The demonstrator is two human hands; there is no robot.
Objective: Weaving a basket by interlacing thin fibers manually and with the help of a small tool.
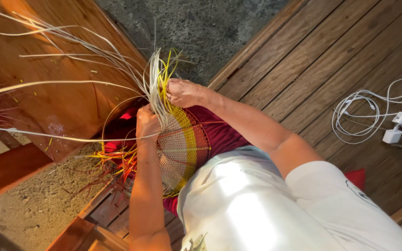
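The fingers of the left hand (147,123) are closing around a bundle of pale strands (154,81) just above the woven edge, and the fingers of the right hand (182,92) are curling tight on the same bundle a little higher, among the yellow strands (166,76); both hands are gripping, neither is spread wide. The basket (182,146) is lying on its side across the person's lap, against the dark red cloth (224,135), with its round woven part facing the camera. That woven part is looking well advanced: a close pale mesh is filling the middle and a yellow band (189,135) is running round it, so the base seems done, as far as can be judged. What is left is showing plainly, since many long strands are sticking out unwoven past the hands, fanning up and to the left over the wooden bench (52,97), and loose red and yellow ends (117,162) are hanging below the rim. The sides, by the look of it, are only starting. How tightly the newest rows are sitting cannot be told, because the hands are covering them. White cables and chargers (387,118) are lying on the plank floor (303,60) well apart from the work, and grey concrete (201,28) is showing beyond the boards.
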